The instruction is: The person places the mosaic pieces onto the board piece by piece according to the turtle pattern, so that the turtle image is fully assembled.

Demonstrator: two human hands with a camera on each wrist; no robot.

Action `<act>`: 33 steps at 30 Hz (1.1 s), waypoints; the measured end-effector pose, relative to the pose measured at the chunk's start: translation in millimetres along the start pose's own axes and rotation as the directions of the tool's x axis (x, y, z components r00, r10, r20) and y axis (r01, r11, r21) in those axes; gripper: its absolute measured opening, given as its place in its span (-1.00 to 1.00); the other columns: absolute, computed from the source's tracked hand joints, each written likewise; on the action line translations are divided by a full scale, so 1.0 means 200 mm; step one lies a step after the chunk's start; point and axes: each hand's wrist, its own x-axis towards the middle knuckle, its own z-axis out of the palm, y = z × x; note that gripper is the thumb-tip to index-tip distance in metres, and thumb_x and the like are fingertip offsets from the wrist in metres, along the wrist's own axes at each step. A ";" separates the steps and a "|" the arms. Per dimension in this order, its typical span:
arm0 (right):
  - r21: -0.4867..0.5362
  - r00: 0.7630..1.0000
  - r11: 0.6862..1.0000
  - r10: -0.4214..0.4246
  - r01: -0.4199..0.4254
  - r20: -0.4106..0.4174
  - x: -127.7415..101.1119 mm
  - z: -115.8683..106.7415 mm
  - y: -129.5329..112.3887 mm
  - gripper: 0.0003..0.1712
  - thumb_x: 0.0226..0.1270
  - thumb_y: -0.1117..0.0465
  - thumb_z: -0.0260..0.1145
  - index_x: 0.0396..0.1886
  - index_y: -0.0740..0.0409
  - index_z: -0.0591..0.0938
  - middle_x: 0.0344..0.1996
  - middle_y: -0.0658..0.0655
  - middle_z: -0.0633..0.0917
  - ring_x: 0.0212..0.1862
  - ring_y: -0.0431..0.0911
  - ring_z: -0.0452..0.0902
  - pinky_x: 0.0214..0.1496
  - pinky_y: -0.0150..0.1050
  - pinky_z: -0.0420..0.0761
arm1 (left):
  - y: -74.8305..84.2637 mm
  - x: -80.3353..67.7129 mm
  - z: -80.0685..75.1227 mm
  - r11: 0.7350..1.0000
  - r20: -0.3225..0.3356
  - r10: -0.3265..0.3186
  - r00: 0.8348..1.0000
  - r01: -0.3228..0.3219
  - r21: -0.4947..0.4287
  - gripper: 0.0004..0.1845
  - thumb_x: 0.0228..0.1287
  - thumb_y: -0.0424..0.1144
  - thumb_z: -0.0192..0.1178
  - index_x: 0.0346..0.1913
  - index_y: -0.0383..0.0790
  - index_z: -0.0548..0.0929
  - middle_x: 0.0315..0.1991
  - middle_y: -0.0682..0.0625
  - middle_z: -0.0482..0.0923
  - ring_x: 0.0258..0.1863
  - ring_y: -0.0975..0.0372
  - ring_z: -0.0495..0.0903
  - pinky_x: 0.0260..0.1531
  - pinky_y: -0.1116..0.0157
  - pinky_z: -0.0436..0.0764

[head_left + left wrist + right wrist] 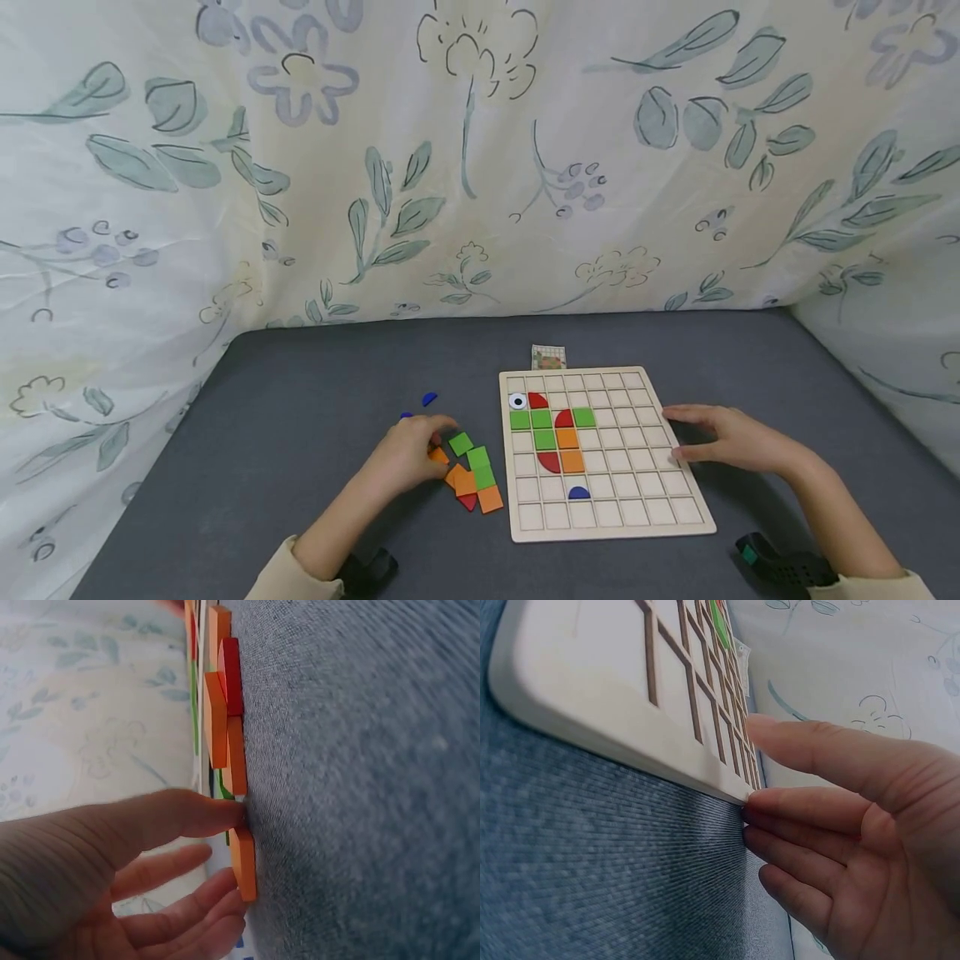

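Note:
A wooden grid board [645, 467] lies on the grey table, holding a white eye tile, red half-rounds, green and orange squares [567, 438] and a blue half-round [578, 492]. My left hand [431, 446] is left of the board at a loose pile of tiles [474, 482]. Its thumb and fingers pinch a flat orange tile [437, 456] that lies on the table. In the left wrist view the thumb and fingertips [225, 881] bracket this orange tile [243, 864]. My right hand [678, 433] rests with straight fingers against the board's right edge [630, 742]; its fingertips [769, 802] touch the rim.
Two small blue pieces [429, 398] lie beyond the left hand. A small picture card [548, 357] stands behind the board. Floral cloth [480, 150] walls the table at back and sides. Grey tabletop [300, 400] stretches to the left.

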 end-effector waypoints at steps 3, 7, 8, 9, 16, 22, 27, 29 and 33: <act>0.008 1.000 1.000 0.001 -0.001 0.002 0.00 0.00 0.00 -0.15 0.10 -0.06 0.35 0.25 0.39 0.35 0.21 0.46 0.35 0.23 0.41 0.18 0.05 0.26 0.35 | -0.01 0.00 0.00 1.000 -0.013 -0.024 1.000 0.024 -0.012 -0.48 -0.21 -0.37 0.45 -0.03 -0.25 0.61 -0.50 0.04 0.49 -0.58 0.28 0.37 -0.54 0.33 0.41; 0.019 1.000 1.000 0.001 -0.001 0.002 0.00 -0.01 0.01 -0.14 0.10 -0.07 0.35 0.26 0.38 0.34 0.21 0.46 0.35 0.24 0.40 0.17 0.06 0.26 0.34 | -0.02 0.00 -0.01 1.000 0.003 -0.016 1.000 0.016 -0.025 -0.50 -0.20 -0.35 0.46 -0.05 -0.25 0.61 -0.51 0.06 0.51 -0.57 0.30 0.38 -0.53 0.35 0.43; 0.022 1.000 1.000 0.002 -0.002 0.002 0.00 -0.01 0.01 -0.14 0.10 -0.07 0.35 0.26 0.38 0.34 0.21 0.45 0.35 0.24 0.40 0.17 0.06 0.26 0.34 | -0.02 0.00 -0.01 0.999 0.009 -0.012 1.000 0.012 -0.030 -0.50 -0.20 -0.36 0.46 -0.06 -0.24 0.61 -0.50 0.06 0.51 -0.56 0.30 0.38 -0.52 0.35 0.43; 0.023 1.000 1.000 -0.001 0.001 0.003 0.00 -0.01 0.01 -0.14 0.10 -0.07 0.35 0.26 0.38 0.34 0.21 0.46 0.35 0.24 0.41 0.17 0.06 0.26 0.34 | -0.02 0.00 -0.02 0.999 0.014 -0.009 1.000 0.010 -0.037 -0.50 -0.20 -0.37 0.46 -0.06 -0.24 0.61 -0.49 0.06 0.52 -0.55 0.30 0.39 -0.52 0.36 0.43; 0.019 1.000 1.000 0.010 -0.010 0.002 -0.01 -0.02 0.02 -0.14 0.09 -0.09 0.35 0.26 0.37 0.34 0.21 0.45 0.36 0.24 0.40 0.18 0.06 0.27 0.34 | 0.01 0.03 -0.09 0.999 0.028 0.023 0.999 -0.022 -0.042 -0.51 -0.19 -0.40 0.40 -0.05 -0.20 0.62 -0.44 0.06 0.53 -0.50 0.28 0.40 -0.49 0.36 0.46; 0.018 1.000 1.000 0.015 -0.016 0.002 -0.01 -0.02 0.01 -0.14 0.09 -0.09 0.35 0.26 0.36 0.35 0.21 0.45 0.36 0.24 0.40 0.18 0.06 0.26 0.35 | 0.07 0.08 -0.08 0.997 0.042 0.070 0.997 -0.068 -0.041 -0.54 -0.17 -0.40 0.40 -0.06 -0.23 0.64 -0.43 0.06 0.55 -0.45 0.27 0.45 -0.45 0.36 0.47; -0.003 1.000 1.000 0.020 -0.020 0.011 -0.01 -0.02 0.01 -0.15 0.10 -0.09 0.34 0.26 0.36 0.35 0.21 0.45 0.36 0.22 0.39 0.21 0.05 0.24 0.37 | 0.17 0.16 -0.05 0.991 0.096 0.122 0.988 -0.117 -0.057 -0.58 -0.08 -0.33 0.40 -0.05 -0.21 0.65 -0.38 0.07 0.57 -0.38 0.26 0.49 -0.37 0.35 0.49; -0.008 1.000 1.000 0.014 -0.014 0.014 -0.01 -0.02 0.01 -0.15 0.11 -0.08 0.34 0.26 0.36 0.35 0.20 0.46 0.36 0.22 0.39 0.22 0.04 0.23 0.38 | 0.22 0.19 -0.02 0.987 0.118 0.155 0.981 -0.148 -0.063 -0.59 -0.05 -0.30 0.40 -0.04 -0.20 0.65 -0.37 0.07 0.58 -0.36 0.27 0.50 -0.36 0.38 0.50; 0.002 1.000 1.000 -0.012 0.012 0.016 0.00 -0.02 0.00 -0.16 0.12 -0.07 0.33 0.26 0.37 0.34 0.21 0.46 0.36 0.22 0.40 0.21 0.05 0.23 0.38 | 0.31 0.27 0.03 0.975 0.159 0.216 0.963 -0.204 -0.088 -0.60 -0.03 -0.26 0.40 -0.04 -0.17 0.65 -0.36 0.07 0.61 -0.34 0.28 0.53 -0.38 0.44 0.49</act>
